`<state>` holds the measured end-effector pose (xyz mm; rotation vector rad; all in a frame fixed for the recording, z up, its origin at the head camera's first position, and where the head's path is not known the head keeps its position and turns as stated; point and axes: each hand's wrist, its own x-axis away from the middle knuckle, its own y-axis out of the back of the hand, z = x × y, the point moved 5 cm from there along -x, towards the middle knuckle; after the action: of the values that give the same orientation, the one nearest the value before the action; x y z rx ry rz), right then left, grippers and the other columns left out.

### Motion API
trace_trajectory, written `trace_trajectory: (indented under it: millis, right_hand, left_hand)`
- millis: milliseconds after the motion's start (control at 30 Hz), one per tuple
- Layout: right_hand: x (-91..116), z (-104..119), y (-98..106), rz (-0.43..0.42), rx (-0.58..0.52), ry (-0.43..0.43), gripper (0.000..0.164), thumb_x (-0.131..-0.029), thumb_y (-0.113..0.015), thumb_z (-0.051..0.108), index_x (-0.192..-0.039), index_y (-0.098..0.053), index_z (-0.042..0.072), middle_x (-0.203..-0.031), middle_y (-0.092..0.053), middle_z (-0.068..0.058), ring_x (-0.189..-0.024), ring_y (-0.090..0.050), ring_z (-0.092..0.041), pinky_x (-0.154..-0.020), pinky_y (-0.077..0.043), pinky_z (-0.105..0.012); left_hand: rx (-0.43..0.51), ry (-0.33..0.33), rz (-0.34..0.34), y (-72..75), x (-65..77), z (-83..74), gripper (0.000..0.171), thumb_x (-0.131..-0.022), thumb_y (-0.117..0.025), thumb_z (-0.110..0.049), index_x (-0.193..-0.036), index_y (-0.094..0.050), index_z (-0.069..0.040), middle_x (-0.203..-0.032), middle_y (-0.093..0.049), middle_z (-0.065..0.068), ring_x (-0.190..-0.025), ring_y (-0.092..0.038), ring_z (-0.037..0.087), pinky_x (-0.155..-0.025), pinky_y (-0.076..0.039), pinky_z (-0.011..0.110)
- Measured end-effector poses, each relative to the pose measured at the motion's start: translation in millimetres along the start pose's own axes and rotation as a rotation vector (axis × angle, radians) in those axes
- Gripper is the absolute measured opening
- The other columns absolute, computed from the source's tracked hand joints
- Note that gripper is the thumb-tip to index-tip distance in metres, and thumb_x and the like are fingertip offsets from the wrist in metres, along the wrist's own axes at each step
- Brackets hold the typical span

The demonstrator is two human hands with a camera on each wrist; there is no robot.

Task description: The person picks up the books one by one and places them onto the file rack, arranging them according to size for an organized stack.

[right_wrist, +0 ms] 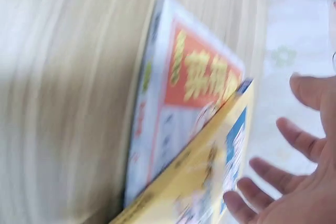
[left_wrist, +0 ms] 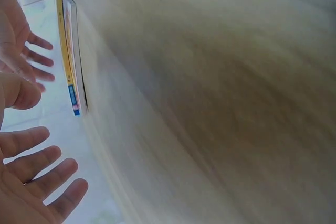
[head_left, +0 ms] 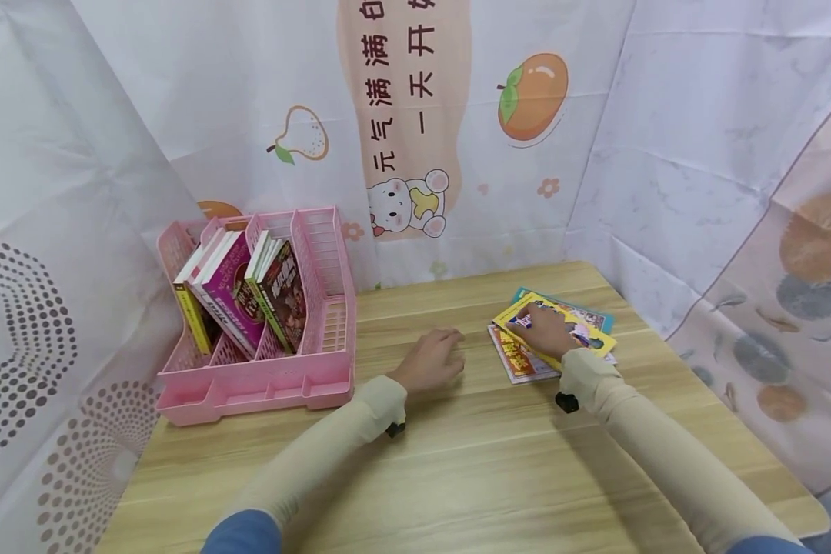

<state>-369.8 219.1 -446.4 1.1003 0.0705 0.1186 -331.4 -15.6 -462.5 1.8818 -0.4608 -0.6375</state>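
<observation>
Three thin books lie in an overlapping pile at the right of the table. The yellow book [head_left: 595, 338] is on top, over a book with a red and white cover [head_left: 515, 360] and a teal-edged book [head_left: 605, 319]. My right hand [head_left: 543, 331] is over the yellow book; in the right wrist view its fingers [right_wrist: 273, 174] are spread close beside the cover, gripping nothing. Left of the pile, my left hand [head_left: 432, 362] hovers over the table, its fingers [left_wrist: 50, 174] apart with nothing in them.
On the table's left stands a pink book rack [head_left: 256, 377] with dividers. Several books lean in it, among them a purple book [head_left: 231, 288] and a dark-covered book [head_left: 285, 296]. Its rightmost slot holds no book. A printed curtain [head_left: 415, 154] hangs behind the wooden table [head_left: 443, 477].
</observation>
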Motion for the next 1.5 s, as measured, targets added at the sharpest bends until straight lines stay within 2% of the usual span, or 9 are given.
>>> trace_trajectory:
  millis: [200, 467, 633, 733, 933, 1033, 1200, 1367, 1500]
  right_hand:
    - [8.7, -35.7, 13.7, -0.033, 0.017, -0.146, 0.058, -0.093, -0.054, 0.047, -0.127, -0.048, 0.001, -0.128, -0.038, -0.034, -0.118, -0.026, -0.056, -0.088, -0.029, -0.068]
    - [16.3, -107.3, 19.1, -0.013, 0.099, -0.387, 0.087, -0.087, -0.051, 0.061, -0.135, -0.031, -0.008, -0.123, -0.031, -0.043, -0.115, -0.023, -0.061, -0.087, -0.025, -0.073]
    - [22.3, -124.3, 19.5, 0.056, 0.111, -0.398, 0.102, -0.082, -0.052, 0.069, -0.137, -0.026, -0.013, -0.121, -0.031, -0.044, -0.108, -0.03, -0.062, -0.083, -0.032, -0.07]
    - [21.8, -123.1, 23.5, 0.063, 0.14, -0.386, 0.104, -0.079, -0.055, 0.071, -0.134, -0.034, -0.015, -0.116, -0.038, -0.043, -0.105, -0.037, -0.058, -0.082, -0.038, -0.063]
    - [24.2, -115.9, 38.3, 0.133, 0.172, -0.334, 0.068, -0.08, -0.069, 0.05, -0.106, -0.058, -0.012, -0.093, -0.057, -0.027, -0.083, -0.053, -0.038, -0.068, -0.045, -0.042]
    - [29.6, -114.6, 39.0, 0.281, -0.04, -0.361, 0.045, -0.086, -0.068, 0.034, -0.094, -0.057, -0.009, -0.076, -0.059, -0.013, -0.064, -0.056, -0.021, -0.057, -0.046, -0.03]
    - [45.6, -116.5, 27.4, 0.514, -0.593, -0.524, 0.025, -0.094, -0.061, 0.023, -0.097, -0.056, -0.002, -0.07, -0.062, -0.005, -0.052, -0.053, -0.008, -0.048, -0.043, -0.019]
    - [48.0, -109.9, 16.2, 0.547, -0.964, -0.389, 0.014, -0.099, -0.051, 0.015, -0.106, -0.042, 0.007, -0.086, -0.064, -0.007, -0.06, -0.057, -0.009, -0.049, -0.042, -0.018]
    - [47.3, -101.1, 8.2, 0.5, -1.069, -0.263, 0.018, -0.1, -0.05, 0.015, -0.113, -0.038, 0.011, -0.092, -0.065, -0.007, -0.065, -0.059, -0.014, -0.053, -0.043, -0.022]
  left_hand:
    - [0.026, -0.012, 0.022, -5.9, -2.7, -7.8, 0.045, -0.096, -0.051, -0.032, -0.137, -0.05, -0.013, -0.141, -0.047, 0.003, -0.128, -0.042, 0.02, -0.105, -0.035, 0.042]
    - [0.015, -0.113, 0.028, -17.7, -10.2, -22.1, 0.038, -0.098, -0.048, -0.025, -0.133, -0.054, -0.011, -0.137, -0.052, 0.005, -0.128, -0.044, 0.02, -0.106, -0.034, 0.037]
    - [-0.003, -0.129, 0.039, -19.6, -14.0, -28.6, 0.036, -0.098, -0.049, -0.024, -0.131, -0.056, -0.013, -0.134, -0.054, 0.0, -0.128, -0.044, 0.019, -0.108, -0.032, 0.036]
    - [-0.025, -0.142, 0.044, -21.6, -16.5, -30.4, 0.034, -0.098, -0.05, -0.023, -0.131, -0.056, -0.014, -0.132, -0.056, -0.001, -0.127, -0.046, 0.018, -0.107, -0.032, 0.036]
    - [-0.001, -0.156, 0.074, -28.1, -20.1, -31.8, 0.032, -0.096, -0.055, -0.021, -0.127, -0.059, -0.014, -0.125, -0.059, -0.004, -0.12, -0.05, 0.015, -0.102, -0.037, 0.033]
    - [0.052, -0.13, 0.086, -28.4, -20.7, -30.1, 0.03, -0.095, -0.057, -0.02, -0.125, -0.061, -0.015, -0.124, -0.06, -0.005, -0.119, -0.05, 0.013, -0.101, -0.038, 0.031]
    - [0.234, -0.07, 0.09, -28.0, -20.9, -23.2, 0.021, -0.095, -0.059, -0.018, -0.113, -0.067, -0.013, -0.106, -0.064, -0.007, -0.097, -0.057, 0.006, -0.085, -0.046, 0.024]
    - [0.417, 0.01, 0.122, -30.8, -19.6, -15.5, 0.023, -0.097, -0.056, -0.03, -0.098, -0.071, -0.012, -0.08, -0.064, -0.006, -0.07, -0.055, 0.007, -0.063, -0.047, 0.024]
    - [0.578, 0.049, 0.166, -33.5, -16.9, -14.6, 0.036, -0.098, -0.052, -0.038, -0.095, -0.071, -0.008, -0.076, -0.067, 0.005, -0.06, -0.059, 0.015, -0.055, -0.05, 0.028]
